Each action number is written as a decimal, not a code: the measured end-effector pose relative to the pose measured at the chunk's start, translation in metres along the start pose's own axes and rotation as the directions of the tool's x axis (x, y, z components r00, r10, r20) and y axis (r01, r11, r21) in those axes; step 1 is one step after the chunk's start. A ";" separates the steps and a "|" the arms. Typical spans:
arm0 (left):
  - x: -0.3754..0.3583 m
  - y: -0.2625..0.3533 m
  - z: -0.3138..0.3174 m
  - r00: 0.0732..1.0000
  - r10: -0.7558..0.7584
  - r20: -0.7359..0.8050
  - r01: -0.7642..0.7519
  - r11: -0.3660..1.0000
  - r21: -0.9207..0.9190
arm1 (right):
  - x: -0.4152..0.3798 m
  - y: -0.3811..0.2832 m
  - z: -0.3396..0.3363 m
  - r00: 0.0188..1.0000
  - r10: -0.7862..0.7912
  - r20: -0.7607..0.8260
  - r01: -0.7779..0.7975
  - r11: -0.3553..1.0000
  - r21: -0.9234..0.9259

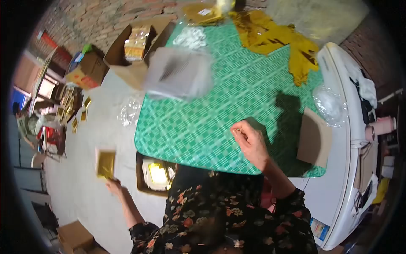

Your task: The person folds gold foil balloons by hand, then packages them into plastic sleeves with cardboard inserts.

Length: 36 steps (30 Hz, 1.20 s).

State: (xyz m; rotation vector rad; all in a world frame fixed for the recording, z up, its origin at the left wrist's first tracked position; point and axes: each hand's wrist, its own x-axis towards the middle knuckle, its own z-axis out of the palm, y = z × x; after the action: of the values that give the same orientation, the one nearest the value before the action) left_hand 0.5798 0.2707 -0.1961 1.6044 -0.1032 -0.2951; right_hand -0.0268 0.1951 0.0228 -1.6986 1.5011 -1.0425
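My left hand [113,186] reaches out to the left over the floor. Its fingers are closed at the lower edge of a flat gold packet [105,164], which is smeared by motion. Over the front of the green-checked table my right hand [250,139] is curled shut, and nothing shows between its fingers. A stack of clear plastic bags [179,74], also blurred, lies at the table's left edge. Below the table's front edge is an open box [140,178] with a bright gold packet [159,173] and other pieces inside.
Crumpled gold sheet [275,36] covers the table's far right. A cardboard piece [314,137] and a clear plastic bag [329,105] lie at its right edge, beside a white appliance [336,169]. An open carton [120,53] stands at the back left. Gold packets [83,115] lie on the floor.
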 end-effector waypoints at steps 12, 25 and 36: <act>-0.045 -0.120 -0.060 0.795 -0.515 0.320 0.332 0.811 0.481 | 0.149 0.114 -0.112 0.985 -0.129 -0.118 0.015 0.734 -0.679; 0.045 0.043 0.110 0.897 0.123 0.424 -0.274 0.908 0.316 | 0.287 0.201 -0.136 0.940 -0.340 0.019 0.196 0.496 -0.846; -0.222 0.243 0.438 0.050 0.410 0.911 -0.573 0.759 -0.310 | 0.295 0.173 -0.140 0.934 -0.096 -0.343 -0.067 0.898 -0.435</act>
State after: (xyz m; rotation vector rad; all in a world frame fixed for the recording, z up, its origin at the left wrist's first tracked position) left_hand 0.2836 -0.1132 0.0599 1.1514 -1.7111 -0.7077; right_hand -0.2227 -0.1158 -0.0140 -1.8927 2.0933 -1.1242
